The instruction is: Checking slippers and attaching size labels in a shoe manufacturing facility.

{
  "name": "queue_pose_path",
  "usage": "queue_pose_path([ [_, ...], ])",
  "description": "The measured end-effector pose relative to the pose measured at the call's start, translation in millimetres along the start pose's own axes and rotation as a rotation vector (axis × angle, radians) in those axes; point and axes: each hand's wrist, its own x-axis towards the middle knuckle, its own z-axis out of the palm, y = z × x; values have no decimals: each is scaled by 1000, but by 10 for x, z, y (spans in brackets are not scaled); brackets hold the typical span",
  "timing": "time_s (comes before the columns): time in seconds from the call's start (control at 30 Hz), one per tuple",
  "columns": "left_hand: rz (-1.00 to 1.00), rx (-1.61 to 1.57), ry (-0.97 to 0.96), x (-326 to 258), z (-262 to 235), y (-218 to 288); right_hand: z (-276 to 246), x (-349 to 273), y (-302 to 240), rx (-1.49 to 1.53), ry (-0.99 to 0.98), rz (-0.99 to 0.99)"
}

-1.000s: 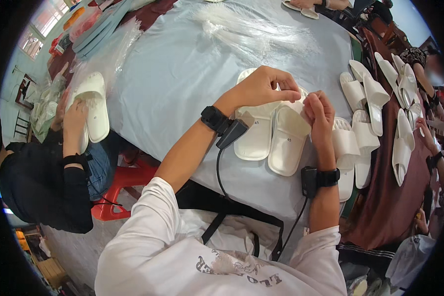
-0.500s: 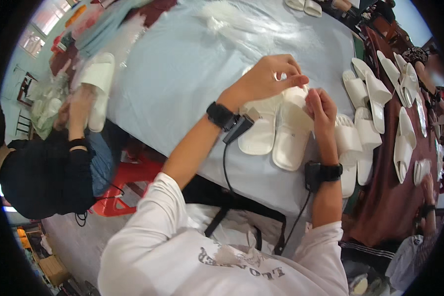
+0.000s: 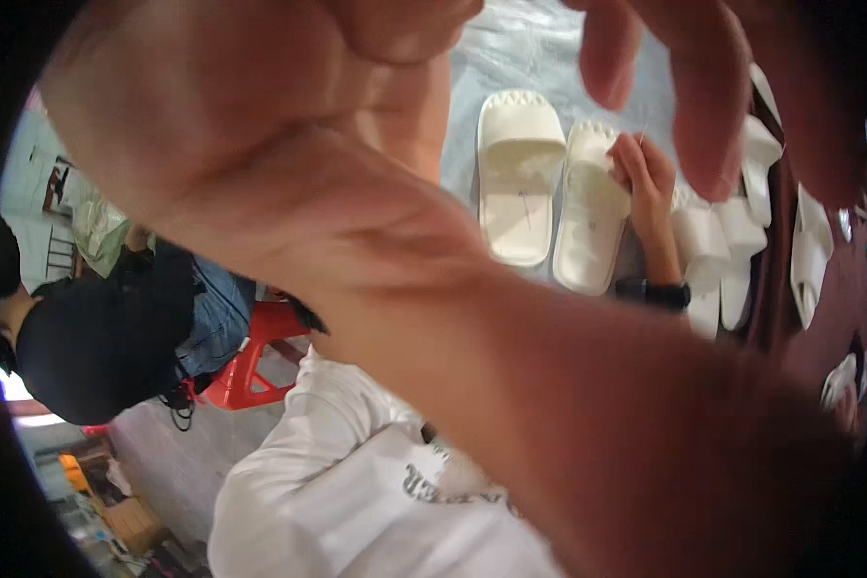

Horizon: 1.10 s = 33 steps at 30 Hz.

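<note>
R. hand point(image 3: 648, 171) curled nearly closed by white slipper point(image 3: 588, 231), contents unclear; L. hand: can't tell. Poss. unseen slipper knock w/ blurred forearm point(image 3: 405, 250) blocking view.

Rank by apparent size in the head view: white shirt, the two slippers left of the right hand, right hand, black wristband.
1. White shirt
2. Left slipper and right slipper: alike, the latter partly covered, so unranked
3. Right hand
4. Black wristband
</note>
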Motion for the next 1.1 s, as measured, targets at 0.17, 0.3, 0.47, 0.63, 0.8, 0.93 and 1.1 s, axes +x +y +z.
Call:
queue_pose_path([
  [0.17, -10, 0, -37, -129, 109, 23, 10, 49, 19, 24, 46, 23],
  [0.3, -34, 2, -47, -251, 88, 24, -3, 40, 33, 36, 11, -25],
  [0.47, -70, 27, -34, -334, 63, 84, 1, 76, 51, -75, 51, -68],
  [0.63, -100, 64, -10, -407, -13, 164, 3, 92, 94, 3, 32, -69],
  [0.8, -109, 116, -16, -492, -120, 176, -15, 74, 86, -64, 37, -87],
  [0.93, -131, 189, -23, -585, -280, 225, 21, 30, 61, -126, 87, -37],
  [1.1, -273, 440, 118, -1009, -725, 250, 45, 41, 31, -63, 96, -24],
])
